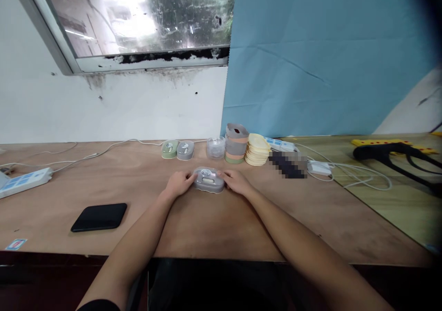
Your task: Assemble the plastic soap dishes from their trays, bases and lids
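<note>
A small grey box with a clear lid (208, 181) rests on the wooden table, a round label and a pale oval showing on its top. My left hand (179, 183) grips its left end, the thumb against the lid's edge. At the opposite end, my right hand (236, 182) holds it with the thumb on the lid. Behind it stand a green lidded box (169, 149) and another grey lidded box (185, 150). Clear lids (216, 148) are piled beside a stack of grey, orange and green tubs (236, 144). Several pale yellow trays (257, 150) are stacked to their right.
A black phone-like slab (99, 217) lies at the front left. Power strips sit at the far left (27, 182) and at the back (283, 144), with white cables along the rear. A white adapter (319, 168) and a black strap-like thing (397, 159) are to the right.
</note>
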The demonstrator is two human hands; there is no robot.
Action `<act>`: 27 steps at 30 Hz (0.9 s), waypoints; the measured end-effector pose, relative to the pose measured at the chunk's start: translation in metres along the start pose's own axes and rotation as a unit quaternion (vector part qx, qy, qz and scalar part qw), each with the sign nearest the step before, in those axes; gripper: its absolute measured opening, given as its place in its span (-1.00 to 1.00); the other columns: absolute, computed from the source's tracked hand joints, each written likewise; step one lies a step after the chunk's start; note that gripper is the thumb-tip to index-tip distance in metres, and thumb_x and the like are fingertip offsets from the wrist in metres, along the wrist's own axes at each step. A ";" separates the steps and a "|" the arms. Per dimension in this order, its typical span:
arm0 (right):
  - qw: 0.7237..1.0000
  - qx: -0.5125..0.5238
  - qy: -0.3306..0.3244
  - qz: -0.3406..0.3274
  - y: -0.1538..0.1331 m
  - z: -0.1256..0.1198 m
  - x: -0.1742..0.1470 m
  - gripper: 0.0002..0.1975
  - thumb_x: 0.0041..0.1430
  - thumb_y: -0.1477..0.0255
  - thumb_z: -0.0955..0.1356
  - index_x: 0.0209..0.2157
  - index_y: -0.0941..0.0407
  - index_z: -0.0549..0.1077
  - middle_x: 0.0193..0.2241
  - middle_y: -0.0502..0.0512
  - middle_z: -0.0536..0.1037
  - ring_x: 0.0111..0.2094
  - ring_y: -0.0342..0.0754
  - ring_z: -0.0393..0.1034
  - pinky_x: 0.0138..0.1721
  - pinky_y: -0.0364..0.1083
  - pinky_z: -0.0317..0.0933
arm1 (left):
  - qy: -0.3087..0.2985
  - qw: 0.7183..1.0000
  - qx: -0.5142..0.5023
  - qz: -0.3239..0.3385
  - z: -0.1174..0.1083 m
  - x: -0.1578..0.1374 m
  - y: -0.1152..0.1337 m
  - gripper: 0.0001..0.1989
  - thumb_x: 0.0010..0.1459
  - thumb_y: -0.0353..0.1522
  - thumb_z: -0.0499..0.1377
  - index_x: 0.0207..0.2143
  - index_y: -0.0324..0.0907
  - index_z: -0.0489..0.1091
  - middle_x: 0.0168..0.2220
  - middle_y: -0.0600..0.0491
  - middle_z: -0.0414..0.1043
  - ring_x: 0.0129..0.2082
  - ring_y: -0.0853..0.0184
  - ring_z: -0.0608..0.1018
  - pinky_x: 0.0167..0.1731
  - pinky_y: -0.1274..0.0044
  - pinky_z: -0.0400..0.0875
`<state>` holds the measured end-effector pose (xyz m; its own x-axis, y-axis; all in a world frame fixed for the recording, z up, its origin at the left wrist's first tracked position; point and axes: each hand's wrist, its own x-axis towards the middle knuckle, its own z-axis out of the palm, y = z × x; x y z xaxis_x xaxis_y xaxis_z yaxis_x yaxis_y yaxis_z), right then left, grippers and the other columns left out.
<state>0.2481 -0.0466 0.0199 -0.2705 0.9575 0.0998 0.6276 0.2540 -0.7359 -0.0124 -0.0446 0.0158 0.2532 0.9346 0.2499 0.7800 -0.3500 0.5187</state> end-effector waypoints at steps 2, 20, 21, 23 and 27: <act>0.999 0.016 -0.028 0.011 0.001 0.000 0.000 -0.42 0.15 -0.06 0.16 -0.41 0.15 0.49 -0.71 -0.03 0.39 -0.65 -0.14 0.27 -0.57 -0.18 0.06 | 0.040 0.998 -0.007 -0.045 0.000 0.002 -0.004 -0.53 0.21 -0.02 -0.06 -0.45 -0.16 0.41 -0.44 0.01 0.47 -0.41 0.27 0.46 -0.44 0.52 0.19; 0.995 -0.054 -0.033 -0.081 -0.003 0.005 0.001 -0.61 0.17 0.12 0.26 -0.26 0.09 0.57 -0.36 0.08 0.59 -0.38 -0.07 0.39 -0.38 -0.15 0.13 | 0.042 0.984 0.000 0.172 -0.004 -0.012 0.044 -0.63 0.24 -0.15 0.01 -0.04 -0.13 0.42 -0.06 -0.09 0.44 -0.04 0.18 0.44 0.01 0.34 0.25; 0.995 -0.055 -0.032 -0.083 -0.002 0.005 0.001 -0.62 0.17 0.13 0.27 -0.25 0.09 0.57 -0.35 0.08 0.59 -0.38 -0.07 0.39 -0.38 -0.15 0.13 | 0.029 0.984 0.007 0.174 -0.005 -0.012 0.044 -0.60 0.24 -0.13 0.00 -0.01 -0.13 0.40 -0.02 -0.09 0.43 -0.01 0.17 0.43 0.03 0.34 0.24; 0.994 -0.061 -0.026 -0.086 -0.002 0.006 0.001 -0.63 0.17 0.13 0.27 -0.26 0.08 0.57 -0.37 0.07 0.59 -0.39 -0.07 0.39 -0.39 -0.15 0.13 | 0.021 0.985 0.023 0.172 -0.007 -0.011 0.039 -0.51 0.20 -0.07 0.03 0.07 -0.13 0.34 0.07 -0.10 0.37 0.06 0.15 0.39 0.08 0.32 0.19; 0.994 -0.067 -0.024 -0.083 -0.004 0.005 0.000 -0.63 0.17 0.13 0.27 -0.25 0.08 0.57 -0.40 0.06 0.58 -0.41 -0.07 0.38 -0.40 -0.14 0.12 | 0.013 0.986 0.074 0.150 -0.007 -0.009 0.025 -0.25 -0.04 0.09 0.18 0.14 -0.08 0.26 0.22 -0.12 0.17 0.17 0.04 0.26 0.15 0.26 0.08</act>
<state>0.2422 -0.0483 0.0193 -0.4108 0.8942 0.1779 0.6628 0.4269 -0.6152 0.0010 -0.0624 0.0323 0.4712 0.7879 0.3964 0.7478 -0.5952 0.2941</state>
